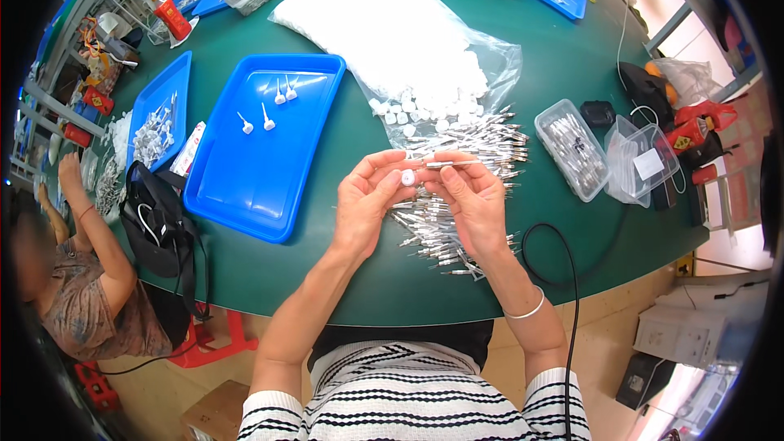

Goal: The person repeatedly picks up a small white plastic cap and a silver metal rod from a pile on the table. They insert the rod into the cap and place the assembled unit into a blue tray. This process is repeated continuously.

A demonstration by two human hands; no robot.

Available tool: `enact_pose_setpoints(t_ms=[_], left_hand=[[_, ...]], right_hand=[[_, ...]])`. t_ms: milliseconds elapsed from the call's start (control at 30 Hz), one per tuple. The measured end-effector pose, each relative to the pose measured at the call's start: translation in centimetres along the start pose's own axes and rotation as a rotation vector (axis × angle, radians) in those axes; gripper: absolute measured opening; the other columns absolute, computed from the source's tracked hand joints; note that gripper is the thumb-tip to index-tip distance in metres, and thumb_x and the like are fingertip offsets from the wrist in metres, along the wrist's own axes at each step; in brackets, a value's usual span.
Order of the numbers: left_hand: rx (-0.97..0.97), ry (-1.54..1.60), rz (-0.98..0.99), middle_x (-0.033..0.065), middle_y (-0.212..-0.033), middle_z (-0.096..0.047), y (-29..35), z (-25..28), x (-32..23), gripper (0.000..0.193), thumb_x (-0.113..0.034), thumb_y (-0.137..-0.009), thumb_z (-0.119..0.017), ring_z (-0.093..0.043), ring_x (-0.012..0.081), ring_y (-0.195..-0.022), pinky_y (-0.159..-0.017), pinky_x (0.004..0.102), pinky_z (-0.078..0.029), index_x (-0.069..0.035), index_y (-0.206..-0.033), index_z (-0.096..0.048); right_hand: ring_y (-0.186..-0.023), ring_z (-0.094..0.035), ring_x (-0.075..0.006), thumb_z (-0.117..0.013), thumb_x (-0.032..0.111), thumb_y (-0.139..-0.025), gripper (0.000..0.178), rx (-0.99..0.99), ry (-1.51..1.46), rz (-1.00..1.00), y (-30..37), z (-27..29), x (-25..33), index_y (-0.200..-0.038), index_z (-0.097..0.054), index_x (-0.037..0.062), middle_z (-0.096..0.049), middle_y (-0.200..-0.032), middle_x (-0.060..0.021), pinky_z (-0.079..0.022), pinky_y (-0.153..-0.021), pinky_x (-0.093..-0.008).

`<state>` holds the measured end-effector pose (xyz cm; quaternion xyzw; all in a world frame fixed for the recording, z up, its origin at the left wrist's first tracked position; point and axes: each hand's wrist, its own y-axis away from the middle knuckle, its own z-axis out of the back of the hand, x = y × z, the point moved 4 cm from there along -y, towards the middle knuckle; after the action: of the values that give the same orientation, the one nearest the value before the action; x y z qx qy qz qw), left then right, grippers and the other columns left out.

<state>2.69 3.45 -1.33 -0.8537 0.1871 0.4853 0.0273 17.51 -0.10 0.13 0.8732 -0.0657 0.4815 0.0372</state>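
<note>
My left hand [363, 204] is closed on a small white round cap [408, 178], held between thumb and fingers. Close beside it, my right hand [475, 211] pinches a thin metal rod [451, 164] that lies nearly level. The two hands almost meet; I cannot tell whether rod and cap touch. Beneath them spreads a heap of similar slim metal rods [433, 233]. Just beyond, loose white caps [445, 110] spill from a large clear plastic bag [505, 57]. A blue tray [253, 175] on the left carries several rods with white caps on them [269, 123].
To the right stand a clear box of rods [574, 151] and a clear container [641, 159]. A black cable [563, 237] loops over the green table [343, 298]. On the left are a black bag [159, 216], another blue tray [184, 86] and a seated person [102, 294].
</note>
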Motion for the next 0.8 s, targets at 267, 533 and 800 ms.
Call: enact_pose_setpoints(t_ms=[267,533,800], left_hand=[[-0.004,0.116,0.096,0.0109,-0.104,-0.067,-0.1,0.3,1.3,0.022,-0.01,-0.091,-0.063,-0.064,0.0132,-0.094,-0.085,0.0257,-0.054,0.002,-0.109,-0.064],[0.033,-0.014,0.075,0.0084,-0.098,-0.069,-0.2,0.7,1.3,0.023,-0.013,-0.089,-0.066,-0.062,0.0086,-0.083,-0.071,0.0215,-0.049,0.001,-0.108,-0.066],[0.093,-0.008,0.216,0.0074,-0.092,-0.069,-0.6,1.5,1.0,0.011,-0.011,-0.088,-0.068,-0.063,0.01,-0.081,-0.07,0.0212,-0.05,-0.002,-0.094,-0.064]], right_hand=[[-0.09,-0.068,-0.0188,-0.059,0.011,-0.095,0.019,0.014,0.056,0.093,0.4,-0.3,-0.8,-0.107,-0.06,-0.0037,-0.067,-0.099,-0.0141,-0.056,-0.081,-0.0288],[-0.088,-0.068,-0.0185,-0.06,0.012,-0.094,0.019,-0.015,0.064,0.1,0.3,-0.1,-0.8,-0.106,-0.059,-0.0035,-0.068,-0.095,-0.0139,-0.056,-0.078,-0.0287],[-0.087,-0.067,-0.017,-0.06,0.009,-0.094,0.014,0.028,0.128,0.125,0.4,-0.1,-0.2,-0.103,-0.059,-0.002,-0.067,-0.095,-0.0113,-0.055,-0.078,-0.0283]])
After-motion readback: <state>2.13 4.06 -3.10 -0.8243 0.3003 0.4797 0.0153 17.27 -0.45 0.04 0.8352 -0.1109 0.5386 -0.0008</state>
